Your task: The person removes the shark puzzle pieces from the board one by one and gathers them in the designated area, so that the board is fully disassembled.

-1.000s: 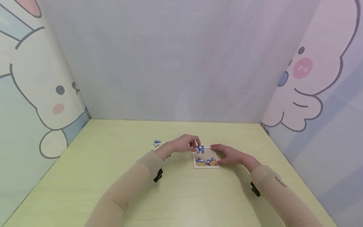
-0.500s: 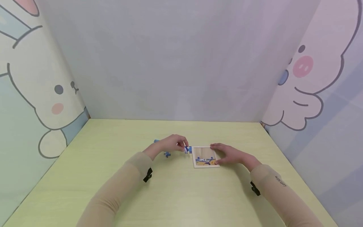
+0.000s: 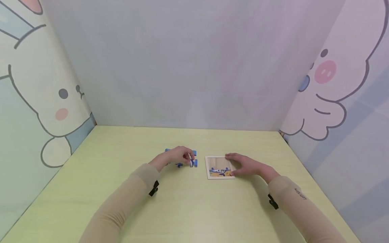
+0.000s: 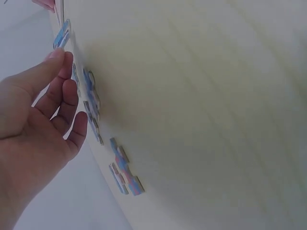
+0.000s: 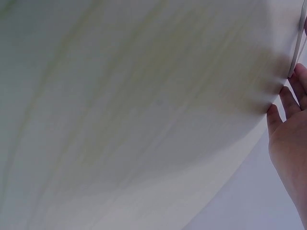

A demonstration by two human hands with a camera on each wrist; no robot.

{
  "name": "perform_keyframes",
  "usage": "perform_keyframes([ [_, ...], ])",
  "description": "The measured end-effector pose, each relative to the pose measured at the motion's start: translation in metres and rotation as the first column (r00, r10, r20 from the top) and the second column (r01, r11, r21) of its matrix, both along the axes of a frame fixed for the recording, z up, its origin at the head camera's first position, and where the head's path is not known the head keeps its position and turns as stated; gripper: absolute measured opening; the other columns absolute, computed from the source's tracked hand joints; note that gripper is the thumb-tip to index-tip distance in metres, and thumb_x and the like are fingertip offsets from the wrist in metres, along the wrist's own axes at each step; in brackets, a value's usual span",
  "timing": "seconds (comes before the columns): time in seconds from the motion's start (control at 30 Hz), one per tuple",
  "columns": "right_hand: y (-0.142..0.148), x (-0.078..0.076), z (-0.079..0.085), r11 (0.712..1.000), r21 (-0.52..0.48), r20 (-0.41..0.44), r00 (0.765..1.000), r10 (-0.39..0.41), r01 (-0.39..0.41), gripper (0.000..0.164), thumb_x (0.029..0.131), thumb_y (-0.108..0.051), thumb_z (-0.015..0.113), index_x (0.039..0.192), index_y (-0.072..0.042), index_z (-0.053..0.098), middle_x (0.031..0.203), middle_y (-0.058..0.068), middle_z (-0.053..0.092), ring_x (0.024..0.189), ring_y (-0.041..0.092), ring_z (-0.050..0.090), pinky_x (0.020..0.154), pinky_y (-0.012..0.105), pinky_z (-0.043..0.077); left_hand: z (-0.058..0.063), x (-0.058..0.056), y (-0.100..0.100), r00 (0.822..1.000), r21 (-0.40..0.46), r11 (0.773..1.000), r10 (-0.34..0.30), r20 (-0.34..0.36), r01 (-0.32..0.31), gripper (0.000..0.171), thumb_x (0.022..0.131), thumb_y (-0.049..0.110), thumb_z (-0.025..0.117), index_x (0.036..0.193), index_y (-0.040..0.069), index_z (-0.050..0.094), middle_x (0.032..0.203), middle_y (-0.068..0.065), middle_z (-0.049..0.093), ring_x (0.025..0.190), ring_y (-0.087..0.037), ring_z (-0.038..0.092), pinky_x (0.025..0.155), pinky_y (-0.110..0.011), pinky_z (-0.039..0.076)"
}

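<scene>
My left hand [image 3: 177, 154] pinches a blue-and-white jigsaw piece [image 4: 61, 34] between thumb and forefinger, low over the table and left of the puzzle tray. The other fingers curl loosely below it. The square wooden puzzle tray [image 3: 207, 169] lies flat, with joined yellow-and-blue pieces [image 3: 217, 172] across its near part and bare wood behind them. At the tray's right side rests my right hand [image 3: 244, 164], thumb at the near right rim and fingers at the far right corner. In the right wrist view, its fingertips [image 5: 272, 110] touch down beside the tray edge.
Several loose jigsaw pieces [image 4: 125, 167] lie on the pale yellow table [image 3: 194, 209] around and under my left hand, including a small blue one [image 3: 179, 165] near its wrist. A grey back wall [image 3: 194, 67] and cartoon-printed side walls bound the table.
My left hand has carried the jigsaw piece leftward, from over the tray to beside the loose pieces. The right hand stays at the tray.
</scene>
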State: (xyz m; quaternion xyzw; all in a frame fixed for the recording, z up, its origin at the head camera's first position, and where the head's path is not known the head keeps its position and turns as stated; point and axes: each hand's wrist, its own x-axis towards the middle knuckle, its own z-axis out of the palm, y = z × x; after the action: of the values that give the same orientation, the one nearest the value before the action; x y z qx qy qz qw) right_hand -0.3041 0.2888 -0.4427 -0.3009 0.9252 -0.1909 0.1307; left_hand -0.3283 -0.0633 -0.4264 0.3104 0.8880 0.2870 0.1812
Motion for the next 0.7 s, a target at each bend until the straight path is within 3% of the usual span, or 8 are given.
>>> perform_keyframes([
  [0.47, -0.003, 0.001, 0.002, 1.0, 0.022, 0.011, 1.0, -0.007, 0.007, 0.073, 0.083, -0.037, 0.07, 0.144, -0.012, 0.038, 0.152, 0.008, 0.031, 0.141, 0.035, 0.023, 0.111, 0.053, 0.021, 0.0, 0.005, -0.002, 0.999, -0.024, 1.0, 0.019, -0.038, -0.02, 0.014, 0.089, 0.009, 0.065, 0.102, 0.014, 0.065, 0.082, 0.003, 0.06, 0.073, -0.013, 0.051, 0.067, -0.026, 0.044],
  [0.57, -0.003, 0.001, 0.003, 1.0, 0.023, 0.006, 1.0, -0.002, 0.002, 0.073, 0.083, -0.037, 0.07, 0.144, -0.011, 0.039, 0.152, 0.009, 0.032, 0.14, 0.036, 0.023, 0.111, 0.054, 0.021, 0.001, 0.004, 0.001, 0.998, -0.022, 0.999, 0.032, -0.058, -0.033, 0.018, 0.089, 0.01, 0.065, 0.106, 0.012, 0.065, 0.085, 0.005, 0.06, 0.078, -0.014, 0.052, 0.071, -0.028, 0.045],
  [0.7, -0.003, 0.0, 0.003, 1.0, 0.021, 0.012, 1.0, -0.001, 0.001, 0.074, 0.082, -0.039, 0.071, 0.143, -0.011, 0.039, 0.151, 0.009, 0.032, 0.14, 0.036, 0.023, 0.111, 0.054, 0.021, 0.004, 0.005, 0.011, 0.994, -0.038, 0.999, 0.032, -0.108, -0.036, 0.021, 0.089, 0.015, 0.066, 0.11, 0.016, 0.065, 0.096, 0.006, 0.061, 0.092, -0.014, 0.053, 0.086, -0.036, 0.042],
])
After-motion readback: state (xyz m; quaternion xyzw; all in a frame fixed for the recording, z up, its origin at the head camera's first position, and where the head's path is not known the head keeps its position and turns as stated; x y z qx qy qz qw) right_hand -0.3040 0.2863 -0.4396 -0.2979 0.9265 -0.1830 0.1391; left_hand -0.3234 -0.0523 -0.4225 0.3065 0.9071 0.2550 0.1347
